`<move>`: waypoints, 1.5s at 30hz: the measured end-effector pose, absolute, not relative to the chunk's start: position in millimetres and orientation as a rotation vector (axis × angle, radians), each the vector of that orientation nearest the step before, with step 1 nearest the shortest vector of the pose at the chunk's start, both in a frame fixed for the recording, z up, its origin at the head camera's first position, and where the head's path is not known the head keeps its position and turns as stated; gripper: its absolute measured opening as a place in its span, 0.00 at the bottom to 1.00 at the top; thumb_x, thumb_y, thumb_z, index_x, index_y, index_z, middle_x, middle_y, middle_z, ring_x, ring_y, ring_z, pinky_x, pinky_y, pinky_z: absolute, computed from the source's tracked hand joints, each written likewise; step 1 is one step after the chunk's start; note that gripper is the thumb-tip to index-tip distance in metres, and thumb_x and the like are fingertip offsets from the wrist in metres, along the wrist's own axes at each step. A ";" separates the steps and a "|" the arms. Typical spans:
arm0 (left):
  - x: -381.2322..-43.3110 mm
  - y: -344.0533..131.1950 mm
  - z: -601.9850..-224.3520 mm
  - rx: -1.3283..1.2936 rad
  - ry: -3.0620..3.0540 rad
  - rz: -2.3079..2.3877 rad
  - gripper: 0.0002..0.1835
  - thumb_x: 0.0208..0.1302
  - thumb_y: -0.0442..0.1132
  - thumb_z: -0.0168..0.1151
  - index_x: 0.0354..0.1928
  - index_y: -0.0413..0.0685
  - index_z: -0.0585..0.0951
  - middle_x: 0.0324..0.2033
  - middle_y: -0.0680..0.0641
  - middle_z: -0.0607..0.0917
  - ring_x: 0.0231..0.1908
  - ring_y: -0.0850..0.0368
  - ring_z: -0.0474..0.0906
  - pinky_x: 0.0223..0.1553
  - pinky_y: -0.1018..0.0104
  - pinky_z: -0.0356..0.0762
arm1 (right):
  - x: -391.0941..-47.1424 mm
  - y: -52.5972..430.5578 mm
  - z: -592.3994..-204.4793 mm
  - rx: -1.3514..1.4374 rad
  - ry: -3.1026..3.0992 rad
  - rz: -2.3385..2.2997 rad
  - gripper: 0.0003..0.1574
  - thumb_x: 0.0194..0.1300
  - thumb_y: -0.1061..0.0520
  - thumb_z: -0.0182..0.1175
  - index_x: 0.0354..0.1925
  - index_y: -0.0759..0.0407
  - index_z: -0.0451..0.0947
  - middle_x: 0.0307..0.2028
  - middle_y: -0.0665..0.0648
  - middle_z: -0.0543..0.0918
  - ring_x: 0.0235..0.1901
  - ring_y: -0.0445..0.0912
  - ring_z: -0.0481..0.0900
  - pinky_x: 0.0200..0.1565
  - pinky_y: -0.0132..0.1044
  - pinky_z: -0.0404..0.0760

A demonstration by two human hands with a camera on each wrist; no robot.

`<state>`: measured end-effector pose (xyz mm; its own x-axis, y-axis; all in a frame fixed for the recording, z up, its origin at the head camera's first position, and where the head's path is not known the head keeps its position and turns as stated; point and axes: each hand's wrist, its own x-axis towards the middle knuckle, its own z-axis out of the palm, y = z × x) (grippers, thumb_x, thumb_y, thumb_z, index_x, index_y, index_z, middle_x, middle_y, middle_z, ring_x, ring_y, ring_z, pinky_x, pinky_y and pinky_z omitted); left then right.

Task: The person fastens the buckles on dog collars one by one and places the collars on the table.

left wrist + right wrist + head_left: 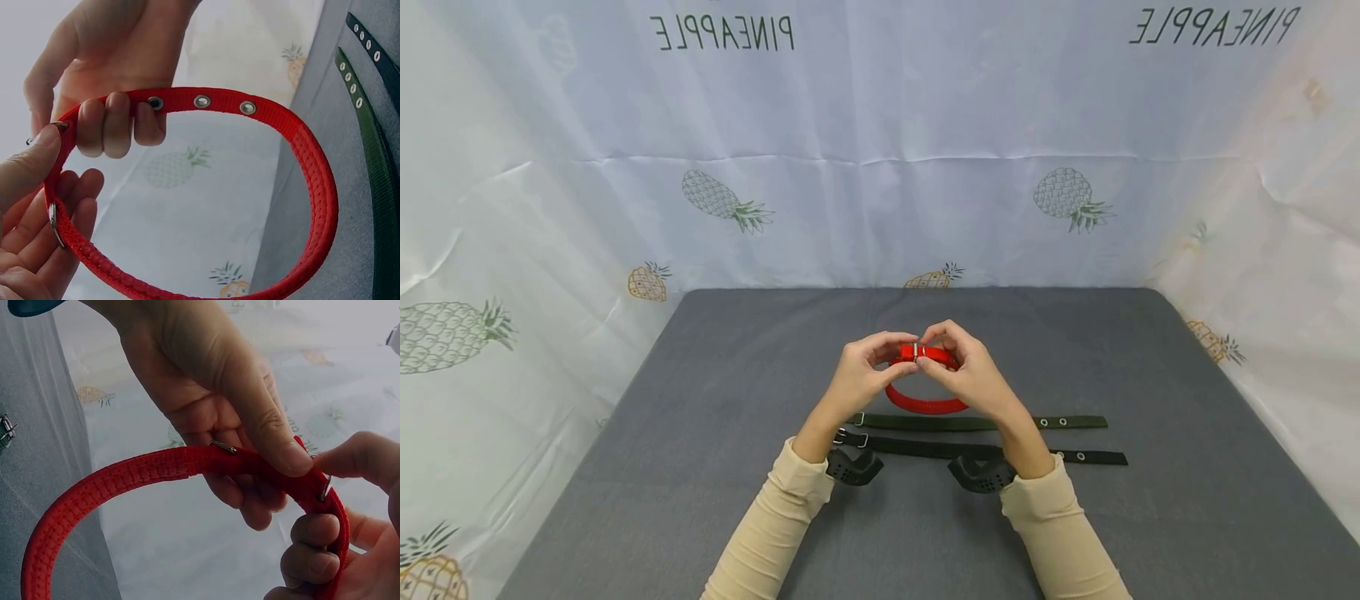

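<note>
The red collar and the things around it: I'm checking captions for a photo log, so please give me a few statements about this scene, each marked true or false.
1. The left hand and the right hand both hold the red collar. True.
2. The red collar has no eyelets. False: metal-rimmed eyelets show in the left wrist view.
3. A green strap and a black strap lie on the gray table. True.
4. The green strap lies nearer the person than the black strap. False: the black strap is nearer.
</note>
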<state>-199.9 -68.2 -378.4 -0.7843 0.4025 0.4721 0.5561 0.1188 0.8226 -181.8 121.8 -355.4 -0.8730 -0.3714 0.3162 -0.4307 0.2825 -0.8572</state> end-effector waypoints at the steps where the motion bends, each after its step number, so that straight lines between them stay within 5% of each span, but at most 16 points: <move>1: -199.7 -68.2 -378.2 -0.961 -2.249 -1.758 0.19 0.57 0.29 0.66 0.52 0.34 0.79 0.41 0.34 0.86 0.41 0.45 0.85 0.47 0.66 0.84 | -182.0 121.8 -355.0 0.778 -2.468 1.691 0.14 0.65 0.66 0.59 0.48 0.67 0.70 0.24 0.58 0.73 0.19 0.36 0.64 0.25 0.29 0.67; 11: -199.5 -69.0 -377.6 -0.934 -2.226 -1.794 0.19 0.55 0.28 0.68 0.51 0.34 0.78 0.40 0.33 0.86 0.39 0.52 0.85 0.48 0.68 0.83 | -181.1 120.5 -355.1 0.807 -2.466 1.763 0.17 0.64 0.64 0.61 0.51 0.67 0.73 0.34 0.66 0.81 0.25 0.40 0.73 0.29 0.28 0.73; 34: -200.9 -75.7 -377.6 -0.993 -2.193 -1.807 0.15 0.61 0.33 0.65 0.49 0.36 0.80 0.46 0.36 0.83 0.47 0.60 0.82 0.54 0.63 0.81 | -184.3 121.9 -357.1 0.792 -2.418 1.741 0.14 0.65 0.65 0.60 0.49 0.66 0.73 0.23 0.53 0.67 0.19 0.38 0.61 0.25 0.29 0.66; 39: -202.5 -75.7 -378.0 -0.986 -2.165 -1.789 0.12 0.61 0.32 0.65 0.46 0.35 0.82 0.44 0.36 0.84 0.45 0.64 0.81 0.53 0.68 0.81 | -185.2 121.0 -357.8 0.776 -2.411 1.774 0.14 0.65 0.65 0.60 0.49 0.67 0.74 0.25 0.53 0.72 0.20 0.38 0.64 0.26 0.29 0.67; 45: -203.3 -75.4 -376.2 -0.996 -2.143 -1.739 0.12 0.59 0.30 0.65 0.45 0.33 0.83 0.42 0.35 0.85 0.44 0.58 0.83 0.51 0.59 0.83 | -186.6 121.7 -360.0 0.774 -2.408 1.845 0.20 0.64 0.63 0.62 0.54 0.67 0.74 0.37 0.63 0.81 0.27 0.37 0.76 0.32 0.29 0.76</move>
